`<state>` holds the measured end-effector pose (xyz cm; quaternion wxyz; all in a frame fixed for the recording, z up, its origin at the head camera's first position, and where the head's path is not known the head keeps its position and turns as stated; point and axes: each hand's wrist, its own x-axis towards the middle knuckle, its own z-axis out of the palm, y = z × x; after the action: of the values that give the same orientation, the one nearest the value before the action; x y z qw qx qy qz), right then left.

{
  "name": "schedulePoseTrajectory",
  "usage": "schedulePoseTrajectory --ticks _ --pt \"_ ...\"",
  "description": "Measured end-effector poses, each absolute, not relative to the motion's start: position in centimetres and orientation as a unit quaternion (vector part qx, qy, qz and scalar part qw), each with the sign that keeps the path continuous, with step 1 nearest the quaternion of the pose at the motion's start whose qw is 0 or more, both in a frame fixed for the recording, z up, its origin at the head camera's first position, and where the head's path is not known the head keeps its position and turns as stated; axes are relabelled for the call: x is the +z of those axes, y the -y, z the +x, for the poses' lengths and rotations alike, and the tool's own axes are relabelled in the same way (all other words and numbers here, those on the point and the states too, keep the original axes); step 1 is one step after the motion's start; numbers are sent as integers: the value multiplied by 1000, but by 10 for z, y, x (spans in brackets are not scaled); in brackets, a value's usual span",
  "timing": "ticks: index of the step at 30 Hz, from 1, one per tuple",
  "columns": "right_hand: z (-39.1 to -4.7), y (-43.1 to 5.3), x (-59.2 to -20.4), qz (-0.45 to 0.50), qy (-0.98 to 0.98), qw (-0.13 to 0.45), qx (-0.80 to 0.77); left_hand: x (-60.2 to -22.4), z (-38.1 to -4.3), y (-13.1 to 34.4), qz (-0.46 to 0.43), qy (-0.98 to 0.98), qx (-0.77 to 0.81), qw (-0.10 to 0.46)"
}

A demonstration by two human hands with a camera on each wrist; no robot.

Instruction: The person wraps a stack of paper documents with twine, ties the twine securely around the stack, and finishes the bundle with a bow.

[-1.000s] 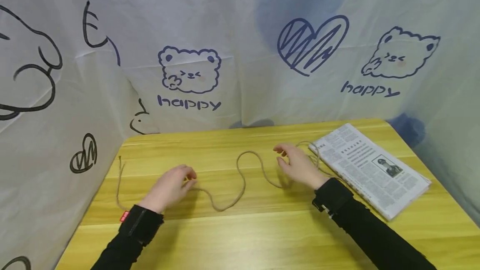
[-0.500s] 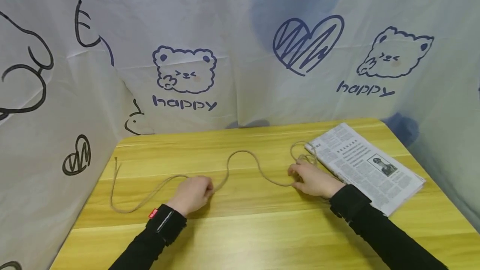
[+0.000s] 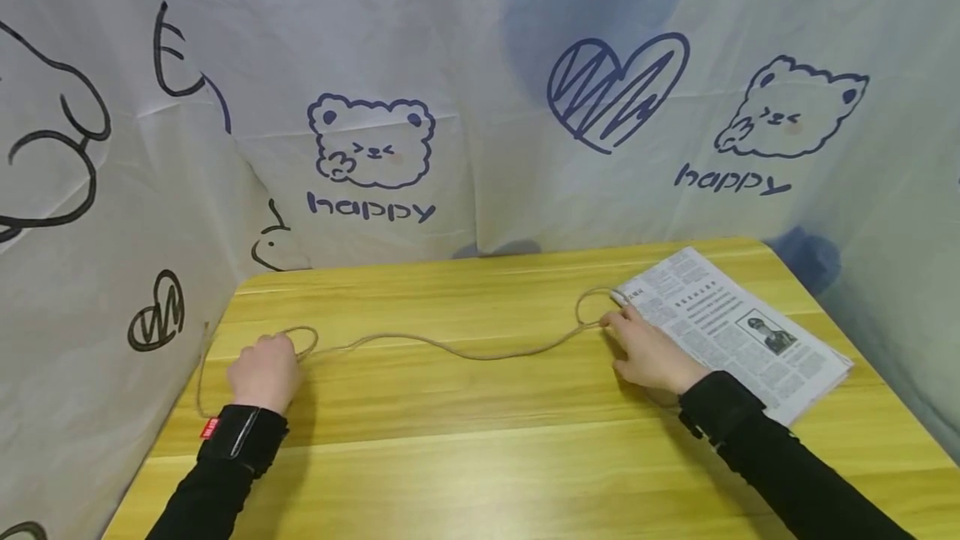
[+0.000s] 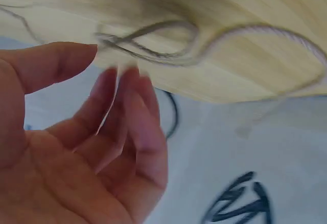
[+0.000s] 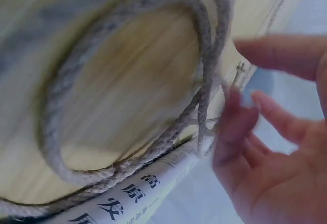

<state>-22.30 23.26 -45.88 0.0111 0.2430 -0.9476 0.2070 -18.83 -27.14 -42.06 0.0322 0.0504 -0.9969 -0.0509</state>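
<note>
Across a yellow table [image 3: 465, 440], your left hand [image 3: 264, 369] and right hand [image 3: 651, 348], thumbs and fingers parted, visibly gripping nothing, are flanking the rope's [image 3: 487, 358] middle stretch, probably best straightened with light pinches.

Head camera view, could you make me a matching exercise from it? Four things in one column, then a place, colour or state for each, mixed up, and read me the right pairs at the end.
Things:
1. rope
2. newspaper
3. small tag
4. table

Places, colours, states:
A. red, at the edge of the left wristband
B. yellow, with a wood grain
C. running in a wavy line between the left hand and the right hand
D. lying on the right, covered in print

Right pairs: 1-C, 2-D, 3-A, 4-B.
</note>
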Motion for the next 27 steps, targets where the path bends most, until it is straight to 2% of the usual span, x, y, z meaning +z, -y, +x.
schedulePoseTrajectory --ticks 3,5,9,13,21,24,27 --pt "-226 -232 -458 239 948 29 210 -428 -191 251 -27 994 -48 90" --pt "-229 -230 -458 241 949 35 200 -434 -195 233 -98 987 -64 106" --pt "-235 -221 -457 277 945 16 172 -446 -205 195 -215 968 -98 80" --pt "-241 -207 -456 323 934 -14 149 -460 -212 161 -279 953 -104 59" --pt "-247 -192 -461 342 935 23 91 -475 -218 121 -286 953 -100 27" --pt "-246 -192 -462 347 933 9 97 -474 -218 120 -276 955 -107 22" --pt "-243 -194 -461 355 926 -24 127 -469 -219 126 -263 947 -179 38"
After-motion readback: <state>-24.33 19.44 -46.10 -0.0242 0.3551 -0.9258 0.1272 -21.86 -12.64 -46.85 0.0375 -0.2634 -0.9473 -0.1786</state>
